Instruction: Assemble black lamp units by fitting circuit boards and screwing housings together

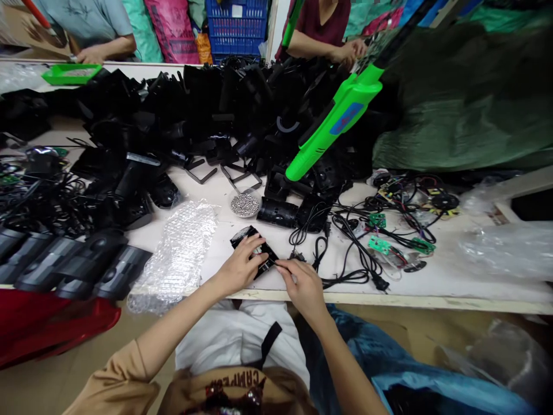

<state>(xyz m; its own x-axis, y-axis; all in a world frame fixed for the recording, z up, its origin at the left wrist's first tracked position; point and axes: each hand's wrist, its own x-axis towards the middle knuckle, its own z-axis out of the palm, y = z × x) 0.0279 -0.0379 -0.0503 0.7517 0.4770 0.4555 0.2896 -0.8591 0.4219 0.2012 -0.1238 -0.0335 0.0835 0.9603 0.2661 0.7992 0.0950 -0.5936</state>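
My left hand (239, 266): fingers curled, gripping a black plastic casing piece (245, 235); my right hand (303, 288): fingertips pinched at the casing's edge, hold unclear; loose black cable (319, 255) just right of the casing.

Bright, even light; curved, wide-angle edges.

The only view looks from the person's head, forward and steeply down past their own chest (233, 386). The left hand (237, 266) and right hand (303, 289) sit close below it, and it faces across the table (436, 282) toward a co-worker's arm (313, 49) farther off.
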